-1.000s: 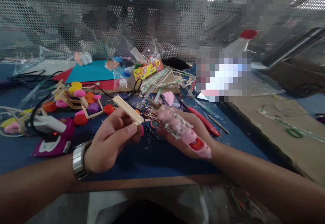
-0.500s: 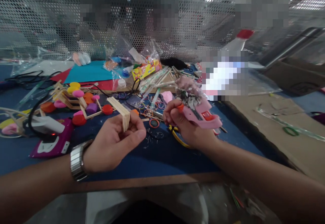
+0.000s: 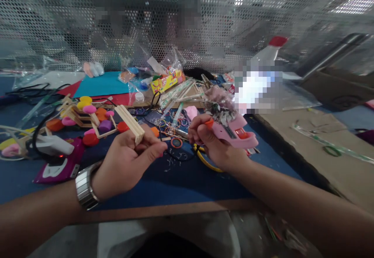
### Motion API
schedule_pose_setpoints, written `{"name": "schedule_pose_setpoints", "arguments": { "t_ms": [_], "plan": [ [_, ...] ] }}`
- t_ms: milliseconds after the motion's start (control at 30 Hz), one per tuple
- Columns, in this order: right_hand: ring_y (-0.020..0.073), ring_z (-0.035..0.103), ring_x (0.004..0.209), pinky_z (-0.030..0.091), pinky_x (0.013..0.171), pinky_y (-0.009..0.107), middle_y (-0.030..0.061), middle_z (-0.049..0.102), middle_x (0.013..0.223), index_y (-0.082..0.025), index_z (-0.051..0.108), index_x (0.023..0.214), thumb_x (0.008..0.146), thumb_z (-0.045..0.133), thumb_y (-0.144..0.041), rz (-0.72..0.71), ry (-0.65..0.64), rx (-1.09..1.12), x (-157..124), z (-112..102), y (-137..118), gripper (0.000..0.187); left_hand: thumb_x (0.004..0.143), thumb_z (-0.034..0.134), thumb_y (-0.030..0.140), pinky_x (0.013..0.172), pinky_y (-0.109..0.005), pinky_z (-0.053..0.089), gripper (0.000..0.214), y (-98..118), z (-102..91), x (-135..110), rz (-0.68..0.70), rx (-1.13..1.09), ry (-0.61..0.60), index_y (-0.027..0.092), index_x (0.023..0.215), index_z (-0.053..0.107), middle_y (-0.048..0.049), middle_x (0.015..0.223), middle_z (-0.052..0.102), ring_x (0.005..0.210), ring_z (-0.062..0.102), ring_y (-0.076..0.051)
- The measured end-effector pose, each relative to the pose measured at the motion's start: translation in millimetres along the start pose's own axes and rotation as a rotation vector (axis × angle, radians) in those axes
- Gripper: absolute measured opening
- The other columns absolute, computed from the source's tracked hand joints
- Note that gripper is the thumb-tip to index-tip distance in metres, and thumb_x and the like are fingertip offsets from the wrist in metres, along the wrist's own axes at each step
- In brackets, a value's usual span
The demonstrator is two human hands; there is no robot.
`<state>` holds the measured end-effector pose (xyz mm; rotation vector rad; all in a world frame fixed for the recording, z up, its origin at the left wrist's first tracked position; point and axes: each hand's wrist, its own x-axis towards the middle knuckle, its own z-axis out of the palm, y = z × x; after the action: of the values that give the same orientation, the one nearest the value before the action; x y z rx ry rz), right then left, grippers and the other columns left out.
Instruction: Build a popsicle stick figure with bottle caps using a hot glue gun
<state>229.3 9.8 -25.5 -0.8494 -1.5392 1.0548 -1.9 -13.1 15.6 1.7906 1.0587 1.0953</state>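
Note:
My left hand (image 3: 128, 158), a metal-banded watch on its wrist, grips a stack of flat wooden craft sticks (image 3: 130, 123). The sticks stand up slantwise out of the curled fingers. My right hand (image 3: 212, 143) is closed, its thumb and fingers drawn together; what they hold, if anything, is not clear. A small orange piece (image 3: 209, 123) shows at its fingertips. Right behind that hand stands a pink tape dispenser (image 3: 242, 141) with scraps heaped on it. A yellow loop (image 3: 206, 162) and a black cord (image 3: 181, 158) lie below the right hand.
At left is a craft-stick frame with coloured discs (image 3: 99, 125), beside a purple power socket (image 3: 62, 162) with a white plug. Coloured sheets (image 3: 101, 84), a yellow box (image 3: 166, 82) and loose sticks lie behind. Cardboard (image 3: 315, 141) covers the right side. A perforated screen (image 3: 146, 24) rises at the back.
My left hand has shifted slightly left, and the sticks in it have tilted so more of their length shows. My right hand stays closed in nearly the same place.

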Motion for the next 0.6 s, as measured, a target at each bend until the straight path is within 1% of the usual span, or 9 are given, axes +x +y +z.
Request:
{"name": "schedule_pose_setpoints", "arguments": {
  "t_ms": [33,67,133,167,267,333,400,500,600],
  "plan": [
    [0.0169,0.054,0.069,0.047,0.066,0.032,-0.0025,0.052,0.072,-0.025,0.065,0.095,0.092,0.064,-0.070,0.000,-0.002,0.001,-0.2,-0.1,0.2,0.046,0.086,0.076,0.034,0.047,-0.023,0.036,0.032,-0.2,0.2,-0.1,-0.023,-0.040,-0.004,0.020,0.065,0.056,0.0041,0.058,0.053,0.050,0.045,-0.010],
    [0.0167,0.053,0.069,0.047,0.066,0.032,-0.0025,0.052,0.073,-0.025,0.065,0.095,0.093,0.064,-0.070,-0.001,-0.007,0.005,-0.4,-0.2,0.6,0.045,0.087,0.075,0.037,0.046,-0.024,0.034,0.041,-0.8,0.1,0.0,-0.045,-0.052,-0.013,0.021,0.059,0.050,0.0046,0.053,0.048,0.048,0.042,-0.010],
    [0.0161,0.052,0.070,0.046,0.068,0.032,-0.0024,0.052,0.075,-0.025,0.065,0.096,0.096,0.062,-0.067,-0.006,-0.026,0.016,-0.7,-0.3,1.4,0.041,0.094,0.066,0.041,0.045,-0.025,0.032,0.051,-2.5,-0.9,0.5,-0.068,-0.026,-0.021,0.021,0.053,0.044,0.0042,0.048,0.042,0.046,0.038,-0.010],
    [0.0158,0.051,0.070,0.045,0.068,0.032,-0.0025,0.053,0.076,-0.026,0.065,0.096,0.097,0.062,-0.065,-0.010,-0.037,0.023,-0.7,-0.4,1.6,0.040,0.097,0.062,0.040,0.046,-0.026,0.032,0.052,-3.1,-1.4,0.9,-0.064,-0.006,-0.012,0.021,0.052,0.044,0.0036,0.048,0.042,0.047,0.039,-0.011],
    [0.0150,0.051,0.070,0.044,0.068,0.032,-0.0030,0.051,0.077,-0.026,0.064,0.096,0.099,0.061,-0.062,-0.022,-0.059,0.033,-0.5,-0.5,0.9,0.036,0.096,0.061,0.031,0.052,-0.025,0.040,0.040,-1.9,-1.5,1.6,-0.017,0.027,0.030,0.020,0.058,0.054,0.0022,0.054,0.053,0.053,0.048,-0.011],
    [0.0149,0.050,0.070,0.043,0.067,0.031,-0.0032,0.050,0.075,-0.025,0.063,0.094,0.100,0.060,-0.062,-0.024,-0.066,0.015,-0.5,-0.8,0.0,0.037,0.093,0.064,0.027,0.054,-0.023,0.043,0.029,1.1,0.1,1.4,-0.006,0.034,0.020,0.019,0.065,0.062,0.0025,0.058,0.058,0.055,0.052,-0.011],
    [0.0148,0.050,0.069,0.042,0.066,0.031,-0.0030,0.050,0.074,-0.025,0.063,0.091,0.100,0.059,-0.062,-0.010,-0.074,-0.017,-0.9,-1.3,-0.6,0.039,0.090,0.067,0.026,0.052,-0.022,0.042,0.020,4.1,2.0,1.3,-0.031,0.025,-0.006,0.019,0.071,0.066,0.0032,0.059,0.060,0.054,0.053,-0.011],
    [0.0141,0.050,0.066,0.041,0.062,0.030,-0.0033,0.051,0.072,-0.024,0.062,0.089,0.099,0.059,-0.065,0.021,-0.087,-0.024,-2.2,-2.2,-0.4,0.042,0.083,0.074,0.026,0.048,-0.020,0.038,0.016,5.9,3.9,1.9,-0.095,-0.026,-0.018,0.019,0.071,0.065,0.0047,0.057,0.059,0.050,0.050,-0.009],
    [0.0147,0.051,0.065,0.043,0.059,0.030,-0.0033,0.052,0.072,-0.025,0.063,0.096,0.095,0.063,-0.068,0.076,-0.049,-0.030,-3.0,-2.5,-1.2,0.043,0.081,0.078,0.031,0.044,-0.021,0.031,0.026,3.3,3.4,2.6,-0.124,-0.053,-0.032,0.019,0.066,0.059,0.0070,0.052,0.051,0.046,0.039,-0.007]
  ]
}}
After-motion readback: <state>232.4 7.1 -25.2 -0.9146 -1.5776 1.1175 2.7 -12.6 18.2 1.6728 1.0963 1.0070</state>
